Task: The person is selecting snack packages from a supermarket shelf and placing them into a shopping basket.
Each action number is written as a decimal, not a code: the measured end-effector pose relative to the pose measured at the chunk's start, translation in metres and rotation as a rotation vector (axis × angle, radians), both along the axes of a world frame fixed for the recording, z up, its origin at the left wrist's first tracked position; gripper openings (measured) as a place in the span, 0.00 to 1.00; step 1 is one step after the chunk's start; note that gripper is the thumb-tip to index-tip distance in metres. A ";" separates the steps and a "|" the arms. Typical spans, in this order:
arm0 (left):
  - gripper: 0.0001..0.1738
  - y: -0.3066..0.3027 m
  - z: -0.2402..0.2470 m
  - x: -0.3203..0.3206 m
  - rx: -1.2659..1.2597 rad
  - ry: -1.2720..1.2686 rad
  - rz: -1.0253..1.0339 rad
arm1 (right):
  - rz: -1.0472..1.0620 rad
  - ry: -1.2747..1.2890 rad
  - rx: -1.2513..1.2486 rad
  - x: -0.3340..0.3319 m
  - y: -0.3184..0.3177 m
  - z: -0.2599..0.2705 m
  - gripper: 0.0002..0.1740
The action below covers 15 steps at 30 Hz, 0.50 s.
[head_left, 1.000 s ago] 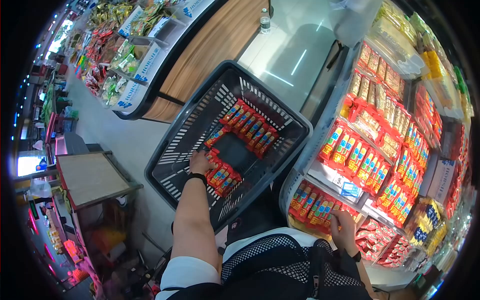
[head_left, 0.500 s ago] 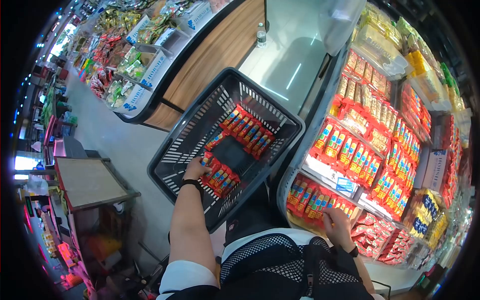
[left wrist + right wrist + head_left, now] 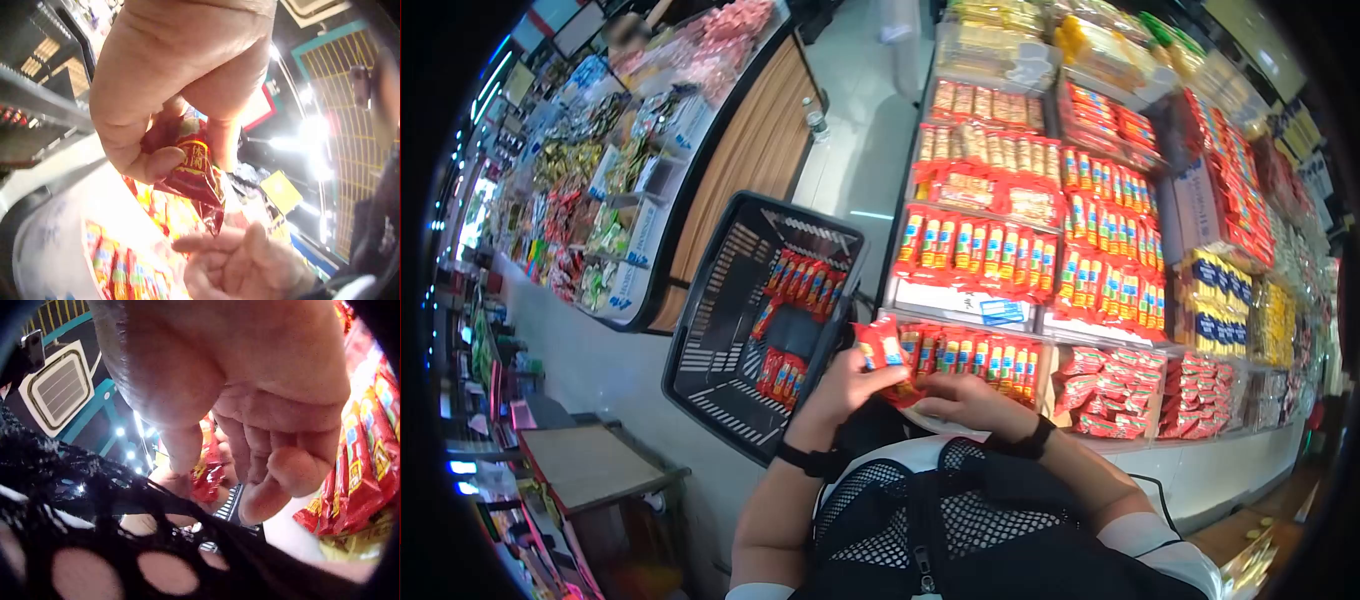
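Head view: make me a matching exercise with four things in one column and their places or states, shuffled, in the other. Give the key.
Things
1. Red snack packet
2. Dark shopping basket
3. Clear plastic bottle
4. Yellow packets with dark blue labels

Places or states
A. On the floor, beside the wood-panelled counter
B. On the display stand
C. Pinched in the left hand
D. Holding rows of red-wrapped snacks

Pairs: 1-C, 2-D, 3-A, 4-B

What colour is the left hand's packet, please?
The packet is mainly red, clearest in the left wrist view.
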<state>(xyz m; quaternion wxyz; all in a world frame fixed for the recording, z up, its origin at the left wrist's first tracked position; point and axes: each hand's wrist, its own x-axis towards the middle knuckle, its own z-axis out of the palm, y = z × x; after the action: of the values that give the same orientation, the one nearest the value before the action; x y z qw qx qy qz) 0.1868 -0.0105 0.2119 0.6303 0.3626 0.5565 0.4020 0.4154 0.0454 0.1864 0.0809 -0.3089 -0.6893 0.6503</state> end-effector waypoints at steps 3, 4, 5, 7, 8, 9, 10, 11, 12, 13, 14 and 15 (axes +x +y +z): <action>0.16 0.013 -0.037 0.033 -0.099 -0.125 -0.059 | 0.021 -0.003 -0.225 0.013 0.003 -0.023 0.14; 0.20 0.015 -0.047 0.041 -0.087 -0.119 -0.060 | -0.065 -0.077 -0.398 0.019 0.007 -0.031 0.13; 0.20 0.016 -0.055 0.045 -0.088 -0.106 -0.060 | -0.151 -0.152 -0.572 0.023 0.009 -0.038 0.12; 0.24 0.019 -0.070 0.051 -0.038 0.033 -0.022 | -0.176 -0.121 -0.587 0.025 0.008 -0.045 0.12; 0.22 0.018 -0.087 0.049 -0.060 0.144 -0.039 | -0.120 -0.162 -0.542 0.023 0.009 -0.042 0.13; 0.22 0.018 -0.084 0.051 -0.067 0.153 -0.043 | -0.063 -0.204 -0.496 0.021 0.010 -0.040 0.14; 0.21 0.019 -0.082 0.052 -0.100 0.198 -0.022 | -0.067 -0.160 -0.517 0.020 0.010 -0.043 0.15; 0.20 0.020 -0.078 0.053 -0.129 0.244 0.002 | -0.064 -0.150 -0.520 0.019 0.012 -0.046 0.15; 0.20 0.019 -0.087 0.050 -0.119 0.271 0.000 | -0.093 -0.179 -0.548 0.018 0.014 -0.051 0.16; 0.20 0.020 -0.091 0.049 -0.120 0.283 0.004 | -0.120 -0.208 -0.575 0.016 0.016 -0.052 0.17; 0.24 0.022 -0.095 0.047 -0.113 0.493 -0.042 | -0.113 -0.198 -0.575 0.014 0.018 -0.053 0.17; 0.28 0.025 -0.088 0.050 -0.108 0.700 -0.089 | -0.135 -0.210 -0.552 0.014 0.018 -0.052 0.17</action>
<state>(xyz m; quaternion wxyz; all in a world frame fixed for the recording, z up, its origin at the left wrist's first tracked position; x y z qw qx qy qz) 0.2370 0.0145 0.1239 0.4367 0.4682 0.7428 0.1956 0.4292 0.0638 0.1344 -0.0350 -0.4300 -0.4692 0.7706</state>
